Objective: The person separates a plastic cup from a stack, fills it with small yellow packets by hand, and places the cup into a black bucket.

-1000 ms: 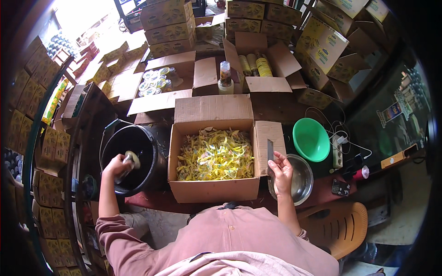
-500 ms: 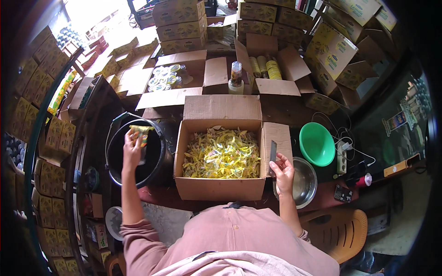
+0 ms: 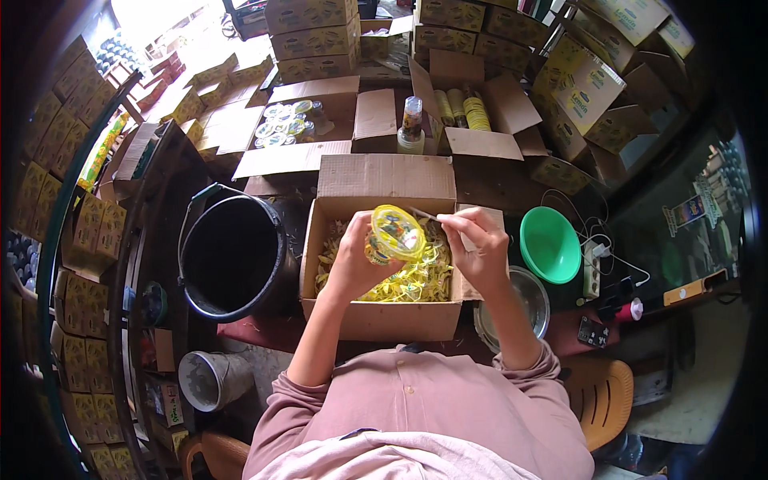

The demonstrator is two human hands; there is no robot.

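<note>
My left hand is closed around a sealed plastic cup with a yellow-rimmed printed lid. The cup is tilted, its lid turned toward my right. In my right hand a thin flat blade is pinched, its end at the lid's upper edge; I cannot tell whether it touches the film. Both hands are above an open cardboard box full of yellow and clear plastic trimmings. To the left of the box stands a black bucket with its handle raised.
Right of the box are a metal bowl, a green basin and a power strip with cables. Farther back, an open carton of cups, stacked cups and a carton of yellow-lidded stacks stand. A grey pail is lower left.
My left hand has moved from above the black bucket to over the box, bringing the cup. My right hand has raised the blade and brought it leftward to the cup's lid.
</note>
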